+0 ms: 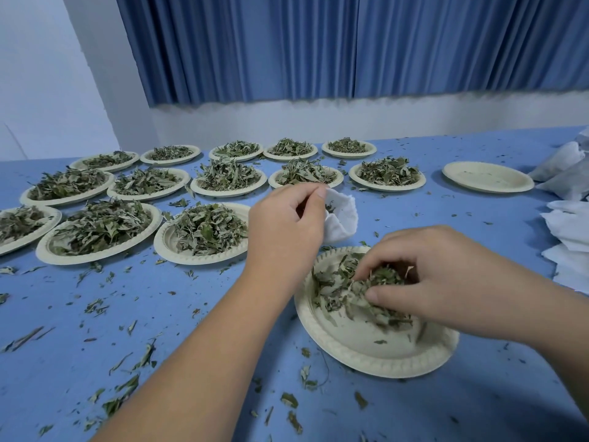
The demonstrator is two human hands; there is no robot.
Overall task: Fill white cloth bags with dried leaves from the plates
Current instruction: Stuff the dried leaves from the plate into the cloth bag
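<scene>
My left hand (285,226) pinches the rim of a white cloth bag (342,218), holding its mouth open above the table; a few leaf bits show inside. My right hand (427,275) closes on a clump of dried leaves (360,288) in the near cream plate (357,349), which is partly bare. The bag sits just beyond that plate's far rim. Several more plates heaped with dried leaves, such as one (204,231) left of my left hand, stand in rows across the blue table (159,314).
An emptied plate (487,177) lies at the far right. Filled bags (561,167) and a stack of flat white bags (570,231) sit at the right edge. Loose leaf scraps litter the tabletop. Blue curtains hang behind the table.
</scene>
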